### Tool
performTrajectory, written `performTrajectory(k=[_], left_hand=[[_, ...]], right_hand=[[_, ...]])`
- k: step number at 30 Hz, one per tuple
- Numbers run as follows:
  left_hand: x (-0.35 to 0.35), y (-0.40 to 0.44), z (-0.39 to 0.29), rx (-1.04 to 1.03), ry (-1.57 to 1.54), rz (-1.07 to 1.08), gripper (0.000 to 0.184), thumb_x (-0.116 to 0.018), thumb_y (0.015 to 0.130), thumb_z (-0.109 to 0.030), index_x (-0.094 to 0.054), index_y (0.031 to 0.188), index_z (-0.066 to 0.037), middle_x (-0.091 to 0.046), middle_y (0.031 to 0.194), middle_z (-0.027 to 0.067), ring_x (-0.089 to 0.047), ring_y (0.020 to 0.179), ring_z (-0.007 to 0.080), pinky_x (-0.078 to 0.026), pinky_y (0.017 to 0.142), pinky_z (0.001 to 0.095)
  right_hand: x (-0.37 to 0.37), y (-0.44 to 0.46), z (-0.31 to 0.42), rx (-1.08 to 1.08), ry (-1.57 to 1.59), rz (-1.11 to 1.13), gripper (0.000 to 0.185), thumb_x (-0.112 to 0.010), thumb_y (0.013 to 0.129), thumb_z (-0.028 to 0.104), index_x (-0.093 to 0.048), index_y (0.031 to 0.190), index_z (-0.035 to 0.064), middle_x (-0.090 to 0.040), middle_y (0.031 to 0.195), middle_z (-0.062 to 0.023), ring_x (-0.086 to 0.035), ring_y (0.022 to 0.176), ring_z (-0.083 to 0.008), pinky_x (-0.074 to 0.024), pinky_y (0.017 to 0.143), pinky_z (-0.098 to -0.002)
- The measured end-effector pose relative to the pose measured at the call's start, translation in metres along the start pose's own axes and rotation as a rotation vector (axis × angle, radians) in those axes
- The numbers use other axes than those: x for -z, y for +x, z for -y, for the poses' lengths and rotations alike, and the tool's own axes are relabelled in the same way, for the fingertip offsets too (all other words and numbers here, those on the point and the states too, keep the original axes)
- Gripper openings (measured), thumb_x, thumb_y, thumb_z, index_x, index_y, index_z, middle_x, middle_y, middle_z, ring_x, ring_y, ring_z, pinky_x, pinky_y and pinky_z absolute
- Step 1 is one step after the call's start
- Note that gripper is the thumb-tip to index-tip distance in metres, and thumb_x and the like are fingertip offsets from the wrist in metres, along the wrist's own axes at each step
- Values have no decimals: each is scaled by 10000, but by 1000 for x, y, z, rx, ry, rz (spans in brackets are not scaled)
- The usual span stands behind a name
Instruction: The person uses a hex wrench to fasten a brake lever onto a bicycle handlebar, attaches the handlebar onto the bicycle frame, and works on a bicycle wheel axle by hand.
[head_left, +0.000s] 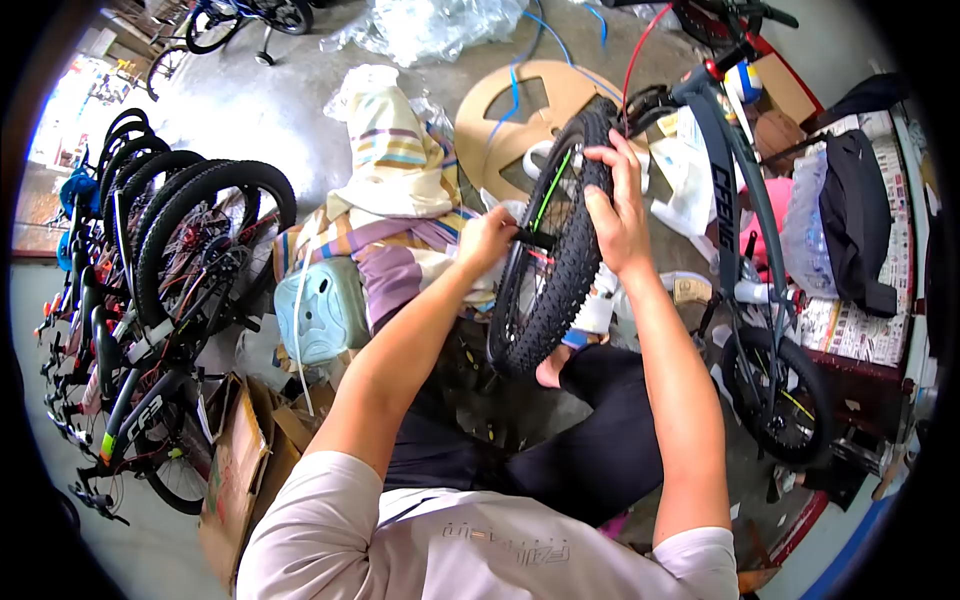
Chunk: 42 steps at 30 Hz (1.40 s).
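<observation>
A bicycle wheel with a black knobbly tyre (573, 255) stands tilted in front of me, above my legs. Green marks run along its rim. My right hand (622, 205) grips the tyre's upper right side, thumb on the tread and fingers toward the top. On the wheel's left side, my left hand (487, 240) is closed on the end of a short black bar (535, 238) near the wheel's middle. Whether that bar is part of the hub or a separate tool I cannot tell. A red piece shows just below it.
Several bicycles (180, 230) are packed together at the left. A dark bicycle frame (725, 190) with a small wheel stands at the right. Ahead lie a cardboard reel (490, 110), striped cloth (385, 160) and a light blue plastic stool (322, 310); torn cardboard (235, 470) is at lower left.
</observation>
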<state>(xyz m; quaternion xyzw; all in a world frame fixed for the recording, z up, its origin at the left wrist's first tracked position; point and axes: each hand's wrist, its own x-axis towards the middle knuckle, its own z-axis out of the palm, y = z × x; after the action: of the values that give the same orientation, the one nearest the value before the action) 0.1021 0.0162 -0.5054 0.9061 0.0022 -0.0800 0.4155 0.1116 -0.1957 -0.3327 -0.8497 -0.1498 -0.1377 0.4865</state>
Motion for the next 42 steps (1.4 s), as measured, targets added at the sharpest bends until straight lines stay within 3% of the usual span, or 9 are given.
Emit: performTrajectory(k=[3, 4, 9, 20, 25, 29, 31, 33, 42], left_hand=[[-21, -4, 33, 158, -843, 39, 39, -625, 951, -14, -628, 987, -1, -709, 896, 45, -654, 776, 117, -534, 693, 268], [-25, -2, 40, 236, -923, 56, 152, -718, 879, -147, -668, 970, -37, -735, 834, 113, -708, 785, 192, -543, 717, 311], [8, 10, -19, 25, 220, 48, 174, -706, 860, -239, -691, 960, -97, -721, 884, 195, -698, 883, 381, -544, 799, 477], [-19, 1, 37, 217, -861, 108, 111, -676, 938, -98, -663, 1028, -35, -709, 827, 55, -655, 780, 110, -516, 689, 270], [8, 17, -41, 181, 414, 168, 177, -659, 834, -124, -680, 994, -49, -721, 942, 224, -705, 938, 400, -562, 836, 481], [12, 5, -20, 20, 66, 92, 189, -686, 850, -152, -650, 989, -28, -727, 942, 203, -701, 908, 400, -551, 802, 460], [-9, 4, 28, 53, -643, 198, 150, -657, 918, -31, -611, 1055, -70, -702, 894, 45, -661, 756, 136, -487, 634, 270], [-17, 5, 37, 171, -861, 267, 169, -609, 960, -12, -597, 1106, -97, -667, 922, -18, -617, 770, 66, -459, 636, 218], [6, 8, 13, 327, -694, 385, 210, -581, 1014, -160, -626, 1209, -96, -654, 842, 7, -629, 720, 103, -524, 646, 257]], right_hand=[[-6, 0, -3, 21, -6, -14, 390, -560, 871, 188, -555, 1243, 70, -386, 1489, -253, -388, 1390, -404, -286, 1164, -465], [-7, 1, 0, -15, 35, -15, 390, -564, 868, 189, -556, 1238, 65, -380, 1490, -257, -388, 1388, -406, -285, 1164, -466], [-7, 7, -10, 22, 8, -34, 398, -561, 863, 189, -562, 1238, 54, -378, 1489, -248, -378, 1395, -401, -284, 1163, -464], [-5, 7, -4, 4, 37, -1, 391, -569, 874, 172, -565, 1250, 67, -366, 1508, -229, -364, 1414, -385, -279, 1167, -452], [-2, 6, -4, -13, 68, 22, 410, -546, 858, 163, -574, 1253, 59, -350, 1526, -216, -328, 1444, -368, -255, 1181, -462], [4, 5, -9, -14, 50, 30, 415, -545, 856, 159, -566, 1258, 58, -348, 1528, -218, -321, 1446, -364, -245, 1183, -458], [8, 7, -10, -25, 51, 19, 417, -545, 856, 159, -562, 1259, 56, -347, 1529, -220, -318, 1447, -363, -240, 1184, -456], [8, 6, -10, -35, 81, 46, 422, -543, 855, 159, -559, 1262, 50, -347, 1529, -224, -318, 1446, -362, -231, 1185, -451], [8, 8, -12, -50, 115, 32, 428, -529, 853, 171, -564, 1262, 48, -364, 1514, -229, -295, 1456, -351, -213, 1190, -442]])
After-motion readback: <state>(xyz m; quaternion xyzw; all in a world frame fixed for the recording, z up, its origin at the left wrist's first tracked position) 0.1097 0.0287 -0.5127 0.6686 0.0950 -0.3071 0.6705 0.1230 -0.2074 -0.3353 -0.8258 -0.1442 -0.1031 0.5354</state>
